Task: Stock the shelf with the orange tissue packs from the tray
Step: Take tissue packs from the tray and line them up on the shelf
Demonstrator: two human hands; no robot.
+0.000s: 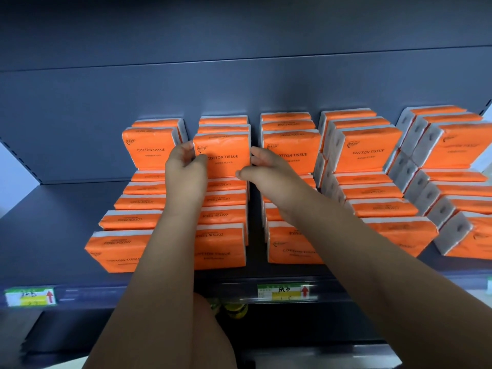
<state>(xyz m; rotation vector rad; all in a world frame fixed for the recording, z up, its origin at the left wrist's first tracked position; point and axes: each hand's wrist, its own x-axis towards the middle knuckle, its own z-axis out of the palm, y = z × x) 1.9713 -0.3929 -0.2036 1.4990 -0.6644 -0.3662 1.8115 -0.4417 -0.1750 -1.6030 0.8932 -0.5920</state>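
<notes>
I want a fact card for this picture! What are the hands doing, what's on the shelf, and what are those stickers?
Held thing: one upright orange plastic-wrapped tissue pack, printed COTTON TISSUE
Left hand: grips its left edge
Right hand: pinches its right edge
Shelf: dark grey metal shelf
Stock: matching orange packs in five columns, two layers
Stickers: green-and-yellow price labels with red arrows, on the front rail
Tray: not in view

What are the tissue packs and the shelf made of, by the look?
Tissue packs: thin orange plastic film, slightly glossy. It wrinkles and shows a soft sheen, and white tissue is visible at the sides.
Shelf: probably painted or coated sheet metal, matte dark blue-grey, with flat, thin, straight edges.
</notes>
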